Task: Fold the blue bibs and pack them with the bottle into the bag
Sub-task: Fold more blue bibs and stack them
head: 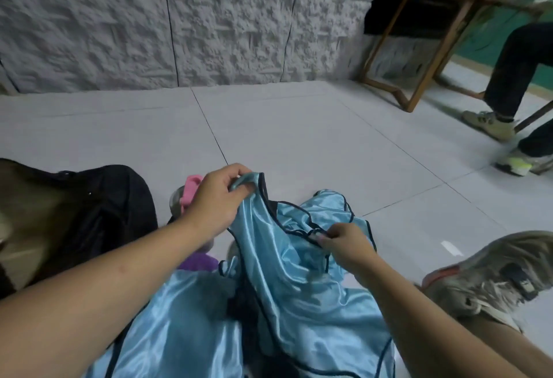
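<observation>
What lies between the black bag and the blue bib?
In the head view, the left hand and forearm cross that gap, and behind them stands the bottle with a pink lid, between bag and bib.

no text, label, brand or number can be read anywhere.

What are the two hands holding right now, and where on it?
Both hold a blue bib: the left hand grips a raised strap end, the right hand pinches its dark-trimmed edge.

Left hand (pixel 217 198), right hand (pixel 347 244) pinch blue bib (pixel 287 261) edge; black bag (pixel 113 207) left.
</observation>
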`<state>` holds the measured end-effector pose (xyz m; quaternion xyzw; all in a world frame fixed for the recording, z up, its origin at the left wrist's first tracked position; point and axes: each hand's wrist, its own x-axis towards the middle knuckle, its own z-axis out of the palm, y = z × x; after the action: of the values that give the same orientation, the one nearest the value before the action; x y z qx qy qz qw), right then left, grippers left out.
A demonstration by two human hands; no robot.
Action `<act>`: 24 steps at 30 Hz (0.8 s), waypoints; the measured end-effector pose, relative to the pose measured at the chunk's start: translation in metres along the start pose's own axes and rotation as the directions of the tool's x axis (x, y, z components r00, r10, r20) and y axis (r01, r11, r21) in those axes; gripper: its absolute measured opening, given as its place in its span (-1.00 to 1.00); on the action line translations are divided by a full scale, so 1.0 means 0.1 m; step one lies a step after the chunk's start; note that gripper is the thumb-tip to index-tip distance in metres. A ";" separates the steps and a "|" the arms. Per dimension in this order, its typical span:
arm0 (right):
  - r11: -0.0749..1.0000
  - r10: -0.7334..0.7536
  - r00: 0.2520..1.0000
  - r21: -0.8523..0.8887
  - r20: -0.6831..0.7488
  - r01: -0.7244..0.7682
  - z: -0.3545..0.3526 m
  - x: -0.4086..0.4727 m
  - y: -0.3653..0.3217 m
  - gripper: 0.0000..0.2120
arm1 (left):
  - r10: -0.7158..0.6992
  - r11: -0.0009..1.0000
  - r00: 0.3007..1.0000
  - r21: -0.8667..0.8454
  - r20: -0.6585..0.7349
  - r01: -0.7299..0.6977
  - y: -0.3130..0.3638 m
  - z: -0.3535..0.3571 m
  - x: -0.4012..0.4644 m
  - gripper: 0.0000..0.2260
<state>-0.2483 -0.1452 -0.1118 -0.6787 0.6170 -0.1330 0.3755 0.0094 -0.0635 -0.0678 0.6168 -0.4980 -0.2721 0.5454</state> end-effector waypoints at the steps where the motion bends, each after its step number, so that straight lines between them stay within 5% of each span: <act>1: 0.997 -0.056 0.997 0.041 -0.057 0.059 -0.14 0.00 -0.14 -0.68 | 0.020 1.000 1.000 0.015 -0.017 -0.019 0.12 -0.09 0.05 -0.84; 8: 0.903 -0.421 0.861 -0.041 -0.287 0.428 -0.89 -0.36 -1.31 -0.78 | 0.194 0.980 0.980 0.056 -0.046 -0.192 1.16 -0.70 0.17 -0.89; 15: 0.853 -0.418 0.685 0.002 -0.597 0.522 -1.55 -0.69 -2.30 -0.67 | 0.296 0.946 0.945 0.183 -0.140 -0.269 2.04 -1.44 0.27 -0.89; 19: 0.868 -0.418 0.738 0.007 -0.529 0.497 -1.94 -0.93 -2.69 -0.56 | 0.313 0.920 0.905 0.331 -0.290 -0.212 2.38 -1.89 0.30 -0.75; 24: 0.920 -0.386 0.896 -0.163 -0.221 0.356 -1.96 -1.00 -2.85 -0.23 | 0.220 0.852 0.932 0.522 -0.289 -0.039 2.33 -2.26 0.32 -0.42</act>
<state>-0.1846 -0.1317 0.2422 -0.7829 0.5250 -0.2492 0.2220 0.1457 0.0199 0.2168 0.7402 -0.4917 0.0167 0.4583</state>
